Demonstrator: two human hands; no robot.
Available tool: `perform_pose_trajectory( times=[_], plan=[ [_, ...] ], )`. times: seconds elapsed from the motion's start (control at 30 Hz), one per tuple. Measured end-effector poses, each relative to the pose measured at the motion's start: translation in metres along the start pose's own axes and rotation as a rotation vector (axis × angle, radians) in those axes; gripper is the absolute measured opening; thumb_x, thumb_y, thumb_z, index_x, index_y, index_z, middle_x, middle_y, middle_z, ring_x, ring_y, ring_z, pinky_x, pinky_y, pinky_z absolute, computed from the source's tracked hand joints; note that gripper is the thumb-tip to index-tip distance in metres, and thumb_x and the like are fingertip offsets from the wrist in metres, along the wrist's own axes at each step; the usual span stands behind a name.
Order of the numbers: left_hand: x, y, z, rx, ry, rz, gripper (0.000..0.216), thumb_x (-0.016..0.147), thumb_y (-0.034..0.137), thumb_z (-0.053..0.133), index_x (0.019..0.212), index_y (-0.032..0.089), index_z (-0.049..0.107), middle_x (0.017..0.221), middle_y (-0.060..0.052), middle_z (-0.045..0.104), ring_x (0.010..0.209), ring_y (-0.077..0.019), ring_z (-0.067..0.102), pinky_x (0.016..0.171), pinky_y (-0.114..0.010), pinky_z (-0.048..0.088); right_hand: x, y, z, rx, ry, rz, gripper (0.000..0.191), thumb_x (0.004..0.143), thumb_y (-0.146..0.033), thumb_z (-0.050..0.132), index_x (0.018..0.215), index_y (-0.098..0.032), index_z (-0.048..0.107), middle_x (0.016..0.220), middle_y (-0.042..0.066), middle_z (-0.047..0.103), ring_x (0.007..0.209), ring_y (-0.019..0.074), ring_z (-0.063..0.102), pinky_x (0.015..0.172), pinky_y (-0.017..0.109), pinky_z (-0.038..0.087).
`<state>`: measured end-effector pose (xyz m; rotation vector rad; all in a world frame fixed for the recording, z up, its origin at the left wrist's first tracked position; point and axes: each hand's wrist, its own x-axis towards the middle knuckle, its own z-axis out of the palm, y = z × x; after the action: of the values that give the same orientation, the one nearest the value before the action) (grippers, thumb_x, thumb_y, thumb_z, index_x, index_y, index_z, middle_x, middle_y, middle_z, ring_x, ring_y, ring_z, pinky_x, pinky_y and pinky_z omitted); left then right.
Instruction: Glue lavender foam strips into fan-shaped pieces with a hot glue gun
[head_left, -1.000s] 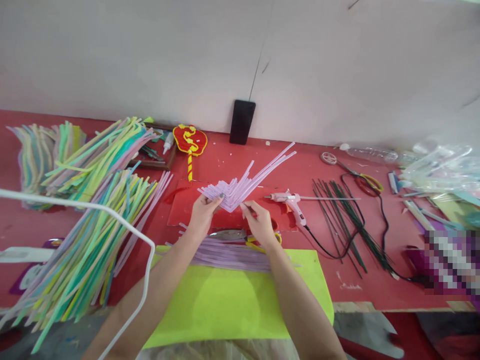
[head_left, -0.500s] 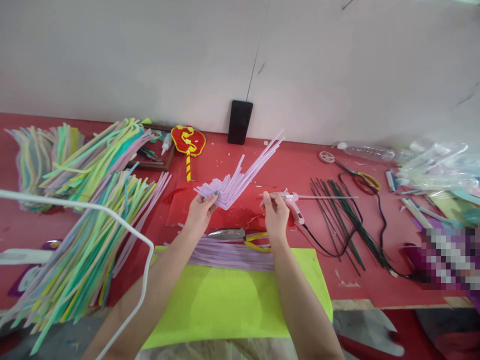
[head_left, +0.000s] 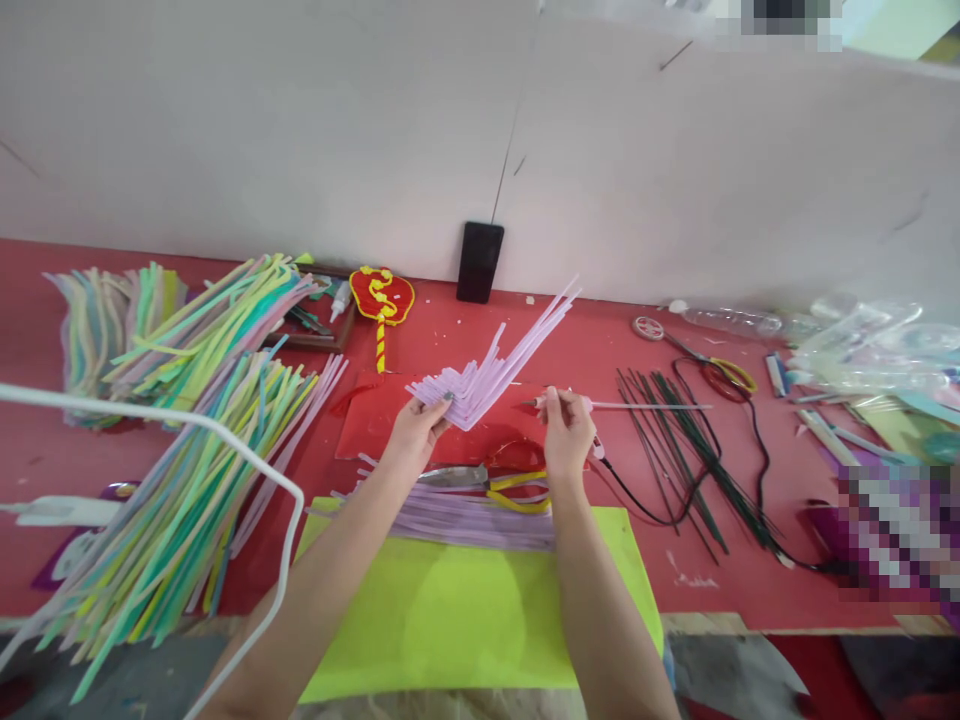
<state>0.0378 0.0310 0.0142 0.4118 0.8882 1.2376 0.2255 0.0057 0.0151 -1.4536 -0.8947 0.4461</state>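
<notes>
Now your curled right hand (head_left: 568,430) has reached the glue gun (head_left: 597,447), grip unclear; your left hand (head_left: 417,430) alone pinches lilac pipe cleaners (head_left: 480,387).

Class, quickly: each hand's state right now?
Left hand: closed, holding bent lilac strips.
Right hand: at the glue gun; whether its grip is closed cannot be told.

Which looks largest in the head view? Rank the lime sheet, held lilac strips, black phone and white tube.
1. Lime sheet
2. Held lilac strips
3. Black phone
4. White tube
</notes>
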Motion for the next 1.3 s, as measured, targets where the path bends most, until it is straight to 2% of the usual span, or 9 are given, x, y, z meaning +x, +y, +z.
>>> perform_pose_trajectory(
  times=[0.13, 0.3, 0.53, 0.73, 0.9, 1.03, 1.3],
  plan=[
    [0.001, -0.007, 0.003, 0.094, -0.006, -0.101, 0.032, 0.057, 0.016, 0.08, 0.086, 0.014, 0.066, 0.088, -0.006, 0.074, 0.086, -0.0197, 0.07, 0.086, -0.034, 0.054, 0.005, -0.004, -0.007, 0.083, 0.077, -0.024, 0.037, 0.084, -0.054, 0.051, 0.079, -0.018, 0.055, 0.061, -0.002, 0.056, 0.053, 0.0104, 0.052, 0.053, 0.025, 0.043],
    [0.006, -0.021, -0.004, 0.191, 0.022, -0.135, 0.033, 0.054, 0.013, 0.081, 0.084, 0.011, 0.067, 0.083, -0.006, 0.073, 0.078, -0.0194, 0.069, 0.086, -0.04, 0.054, 0.01, -0.001, -0.013, 0.113, 0.143, 0.0, 0.039, 0.085, -0.056, 0.049, 0.077, -0.019, 0.053, 0.059, -0.005, 0.053, 0.048, 0.0077, 0.045, 0.05, 0.023, 0.041],
    [0.016, -0.019, -0.013, 0.202, 0.056, -0.009, 0.036, 0.054, 0.017, 0.081, 0.087, 0.013, 0.067, 0.085, -0.005, 0.073, 0.082, -0.0193, 0.069, 0.089, -0.04, 0.054, 0.007, -0.001, -0.009, 0.175, 0.098, -0.02, 0.036, 0.084, -0.054, 0.052, 0.077, -0.019, 0.054, 0.056, -0.004, 0.053, 0.049, 0.0091, 0.048, 0.05, 0.024, 0.04],
    [0.022, -0.019, -0.014, 0.313, 0.114, 0.016, 0.036, 0.053, 0.014, 0.08, 0.086, 0.012, 0.064, 0.084, -0.006, 0.072, 0.085, -0.0221, 0.069, 0.087, -0.043, 0.054, 0.006, 0.0, -0.008, 0.169, 0.093, -0.02, 0.034, 0.084, -0.052, 0.052, 0.076, -0.019, 0.054, 0.056, -0.005, 0.054, 0.048, 0.0091, 0.049, 0.049, 0.024, 0.039],
    [0.021, -0.018, -0.011, 0.37, 0.119, 0.036, 0.027, 0.063, 0.013, 0.075, 0.087, 0.013, 0.061, 0.088, -0.008, 0.071, 0.087, -0.0223, 0.068, 0.082, -0.039, 0.056, 0.007, 0.007, -0.006, 0.114, 0.055, -0.019, 0.037, 0.083, -0.056, 0.052, 0.076, -0.019, 0.055, 0.058, -0.003, 0.059, 0.049, 0.0101, 0.05, 0.049, 0.025, 0.04],
    [0.02, -0.016, -0.012, 0.422, 0.145, 0.082, 0.015, 0.075, 0.017, 0.066, 0.087, 0.014, 0.058, 0.086, -0.007, 0.07, 0.082, -0.0213, 0.069, 0.076, -0.04, 0.057, 0.005, 0.008, -0.004, 0.055, -0.009, -0.003, 0.043, 0.084, -0.06, 0.047, 0.079, -0.019, 0.057, 0.06, 0.0, 0.064, 0.049, 0.0115, 0.052, 0.05, 0.027, 0.042],
    [0.022, -0.013, -0.016, 0.49, 0.169, 0.156, 0.016, 0.07, 0.01, 0.067, 0.082, 0.015, 0.056, 0.075, -0.001, 0.066, 0.074, -0.017, 0.067, 0.074, -0.038, 0.058, 0.004, 0.006, -0.004, 0.003, 0.009, 0.03, 0.048, 0.083, -0.065, 0.043, 0.069, -0.02, 0.054, 0.054, -0.001, 0.061, 0.047, 0.0127, 0.053, 0.051, 0.028, 0.044]
  ],
)
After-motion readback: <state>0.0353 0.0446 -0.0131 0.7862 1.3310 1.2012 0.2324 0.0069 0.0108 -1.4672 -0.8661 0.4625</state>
